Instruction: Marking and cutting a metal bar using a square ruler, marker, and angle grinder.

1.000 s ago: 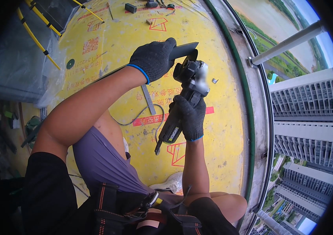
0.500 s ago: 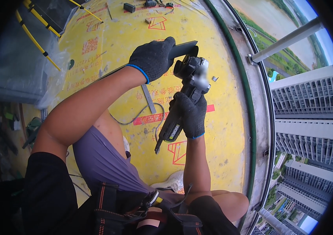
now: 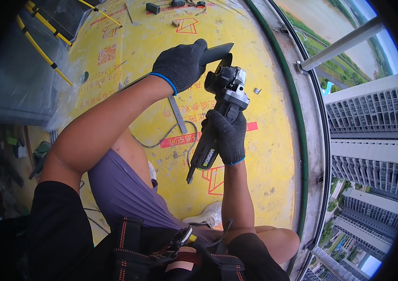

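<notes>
My right hand (image 3: 227, 136), in a dark knit glove with blue trim, is wrapped round the body of a black and silver angle grinder (image 3: 230, 96). The grinder's head points up and away, and its thin dark disc (image 3: 227, 60) stands beside the end of a long dark grey metal bar (image 3: 217, 53). Whether disc and bar touch, I cannot tell. My left hand (image 3: 179, 65), gloved the same way, grips that bar near its angled end. Part of the bar runs back behind my left forearm. Below the left hand, a flat grey metal strip (image 3: 177, 115) lies on the floor.
Yellow printed sheeting (image 3: 264, 159) covers the floor. A cable (image 3: 161, 142) loops under the grinder. Small offcuts (image 3: 257, 91), a dark block (image 3: 152, 8) and a tape measure (image 3: 201, 3) lie about. On the right, a ledge with a green strip (image 3: 303, 168) borders a high drop.
The grinder's head has shifted slightly left and its silver housing looks sharper. The bar and my left hand have moved a little left and up. Both grips are unchanged.
</notes>
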Demonstrator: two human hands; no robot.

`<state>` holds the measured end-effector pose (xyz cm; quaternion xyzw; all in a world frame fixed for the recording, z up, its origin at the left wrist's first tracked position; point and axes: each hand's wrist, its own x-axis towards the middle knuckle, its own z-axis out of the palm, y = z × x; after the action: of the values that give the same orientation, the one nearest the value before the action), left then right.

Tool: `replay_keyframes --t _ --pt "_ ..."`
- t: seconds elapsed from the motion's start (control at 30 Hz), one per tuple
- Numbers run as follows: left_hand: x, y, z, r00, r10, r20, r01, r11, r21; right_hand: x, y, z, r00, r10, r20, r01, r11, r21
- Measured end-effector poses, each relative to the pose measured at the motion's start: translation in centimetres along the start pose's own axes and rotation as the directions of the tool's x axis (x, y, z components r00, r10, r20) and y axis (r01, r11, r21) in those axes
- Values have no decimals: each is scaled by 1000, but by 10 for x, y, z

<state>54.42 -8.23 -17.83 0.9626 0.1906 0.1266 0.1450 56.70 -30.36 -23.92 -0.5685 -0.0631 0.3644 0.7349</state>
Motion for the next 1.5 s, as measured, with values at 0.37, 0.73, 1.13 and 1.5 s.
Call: replay_keyframes --t 0.37,0.73,1.13,1.5 --pt "-6 4 1 1000 16 2 -16 1000 -16 5 -15 -7 997 -78 -7 77 992 -103" --pt "-5 4 3 1000 14 7 -15 1000 9 0 -18 -5 998 -62 -26 58 990 -126" --pt "-3 6 -2 1000 -4 29 4 1000 28 0 -13 -6 998 -70 0 69 989 -129" --pt "-2 4 -3 1000 -19 15 18 1000 17 -1 -8 -3 999 -31 -12 30 995 -94"
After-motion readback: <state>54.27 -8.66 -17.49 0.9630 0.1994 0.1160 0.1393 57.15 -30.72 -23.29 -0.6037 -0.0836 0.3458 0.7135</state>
